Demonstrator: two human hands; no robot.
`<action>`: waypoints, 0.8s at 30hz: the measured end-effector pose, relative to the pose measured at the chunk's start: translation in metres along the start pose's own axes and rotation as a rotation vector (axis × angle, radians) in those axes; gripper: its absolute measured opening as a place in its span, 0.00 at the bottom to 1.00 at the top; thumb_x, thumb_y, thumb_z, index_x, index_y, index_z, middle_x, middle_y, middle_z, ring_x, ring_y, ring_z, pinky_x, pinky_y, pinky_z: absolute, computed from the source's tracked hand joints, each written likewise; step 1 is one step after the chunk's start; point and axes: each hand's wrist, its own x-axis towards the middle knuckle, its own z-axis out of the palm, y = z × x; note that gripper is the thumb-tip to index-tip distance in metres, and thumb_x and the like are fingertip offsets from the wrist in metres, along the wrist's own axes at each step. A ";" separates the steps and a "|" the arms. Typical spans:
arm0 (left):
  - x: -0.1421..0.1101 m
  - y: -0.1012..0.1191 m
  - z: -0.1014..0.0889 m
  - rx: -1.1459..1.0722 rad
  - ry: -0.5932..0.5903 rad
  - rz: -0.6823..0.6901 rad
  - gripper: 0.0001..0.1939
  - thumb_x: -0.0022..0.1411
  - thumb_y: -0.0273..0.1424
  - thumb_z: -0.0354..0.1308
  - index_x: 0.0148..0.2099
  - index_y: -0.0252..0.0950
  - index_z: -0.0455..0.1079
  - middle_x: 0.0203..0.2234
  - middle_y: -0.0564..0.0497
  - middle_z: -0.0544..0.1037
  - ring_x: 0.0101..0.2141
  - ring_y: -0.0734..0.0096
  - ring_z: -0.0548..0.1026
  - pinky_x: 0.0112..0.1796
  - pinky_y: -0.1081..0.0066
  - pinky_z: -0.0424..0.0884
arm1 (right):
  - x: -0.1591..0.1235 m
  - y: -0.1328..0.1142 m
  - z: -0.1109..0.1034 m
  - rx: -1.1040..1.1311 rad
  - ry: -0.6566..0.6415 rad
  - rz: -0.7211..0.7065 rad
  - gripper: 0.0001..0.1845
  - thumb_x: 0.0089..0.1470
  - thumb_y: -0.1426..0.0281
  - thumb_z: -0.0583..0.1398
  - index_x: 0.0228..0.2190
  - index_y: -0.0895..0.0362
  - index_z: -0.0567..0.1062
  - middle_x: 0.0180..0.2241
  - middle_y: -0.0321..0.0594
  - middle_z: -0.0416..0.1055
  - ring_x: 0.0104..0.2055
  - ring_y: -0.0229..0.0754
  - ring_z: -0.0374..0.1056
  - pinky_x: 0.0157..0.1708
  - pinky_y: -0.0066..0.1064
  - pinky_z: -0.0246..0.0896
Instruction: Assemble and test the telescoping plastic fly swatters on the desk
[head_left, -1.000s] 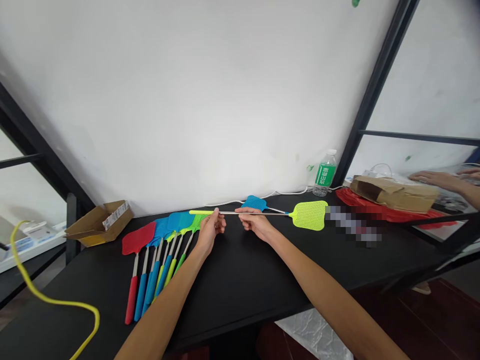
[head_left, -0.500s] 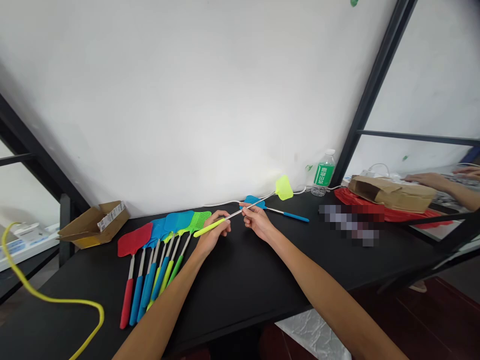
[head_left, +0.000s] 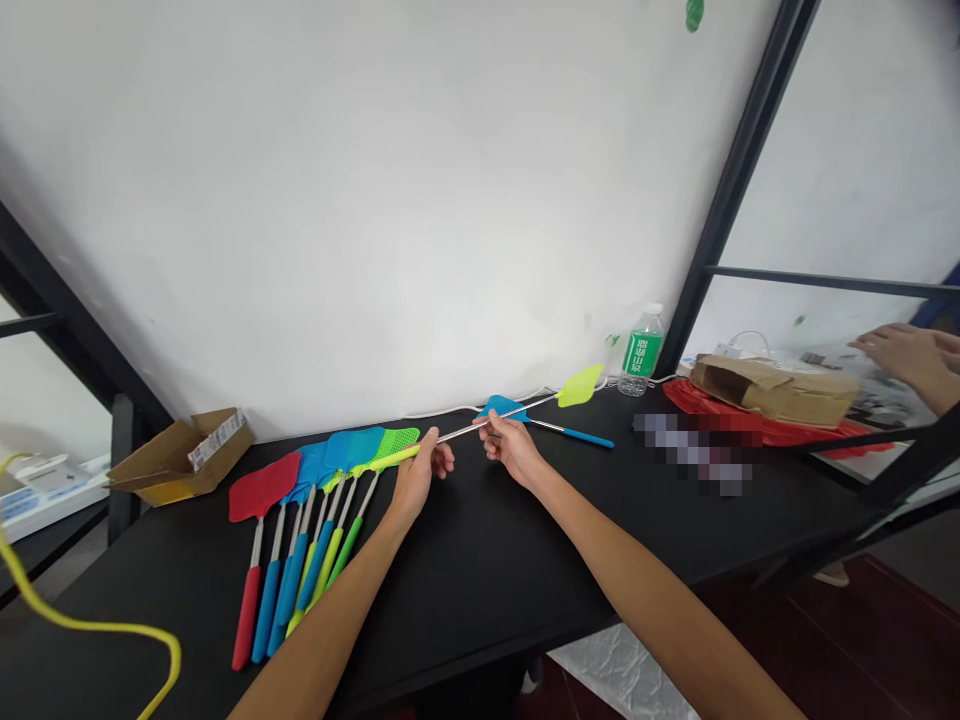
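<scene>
Held between both hands is a yellow-green fly swatter (head_left: 580,386) with a metal rod, its head pointing right. My left hand (head_left: 421,474) is closed around its yellow handle near the rod. Farther along, my right hand (head_left: 508,441) pinches the metal rod. Behind the right hand a blue fly swatter (head_left: 585,437) lies on the black table (head_left: 480,590), its head partly covered by the held rod and the fingers. Left of my left hand, several swatters lie fanned in a row, from a red fly swatter (head_left: 264,486) to a green fly swatter (head_left: 346,552).
An open cardboard box (head_left: 165,480) sits at the back left, above a yellow cable (head_left: 97,627). At the right are a water bottle (head_left: 643,350), a red plastic bag (head_left: 682,396), a brown carton (head_left: 780,390) and a blurred patch. Another person's hand (head_left: 904,352) shows beyond the frame post.
The held swatter has tilted flatter and its head has turned, moving slightly right and looking narrower. The handle end has risen at my left hand. Both hands keep their hold.
</scene>
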 end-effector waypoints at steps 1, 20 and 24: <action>0.001 -0.002 -0.001 -0.046 0.027 -0.015 0.26 0.66 0.48 0.51 0.23 0.35 0.70 0.17 0.51 0.71 0.19 0.73 0.66 0.23 0.72 0.62 | 0.000 0.001 -0.001 -0.033 -0.012 -0.006 0.24 0.50 0.47 0.65 0.32 0.57 0.79 0.26 0.36 0.68 0.21 0.31 0.57 0.21 0.27 0.48; 0.004 -0.002 -0.002 -0.375 -0.069 -0.087 0.12 0.55 0.36 0.66 0.38 0.35 0.73 0.20 0.56 0.72 0.19 0.77 0.65 0.23 0.75 0.60 | -0.003 0.002 0.002 -0.069 -0.087 -0.025 0.17 0.52 0.56 0.65 0.35 0.57 0.81 0.26 0.35 0.69 0.20 0.31 0.59 0.20 0.27 0.48; 0.005 0.001 -0.002 -0.456 -0.013 -0.126 0.15 0.54 0.36 0.66 0.41 0.35 0.72 0.19 0.56 0.71 0.19 0.77 0.63 0.23 0.74 0.61 | -0.002 0.001 0.001 -0.049 -0.076 -0.020 0.17 0.52 0.57 0.65 0.36 0.56 0.81 0.27 0.35 0.69 0.21 0.31 0.59 0.21 0.27 0.49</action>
